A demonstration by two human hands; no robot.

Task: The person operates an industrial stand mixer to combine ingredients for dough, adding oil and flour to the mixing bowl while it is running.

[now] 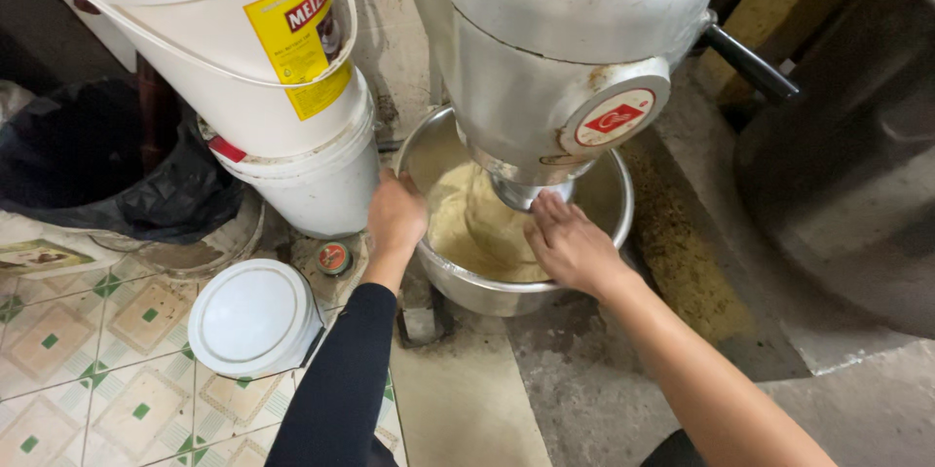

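A large white stand mixer (555, 48) hangs over a steel mixing bowl (604, 233) that holds pale yellow dough (458, 224). My left hand (394, 216), in a dark sleeve, grips the bowl's left rim. My right hand (570, 245) reaches into the bowl beside the mixer's attachment, fingers spread and resting against the dough. The attachment's lower part is hidden by the dough and my hand.
Two stacked white plastic buckets (273, 87) with a yellow label stand to the left of the bowl. A white bucket lid (251, 316) lies on the tiled floor. A black plastic bag (107, 165) sits at the far left. A dark lever (745, 63) juts from the mixer's right side.
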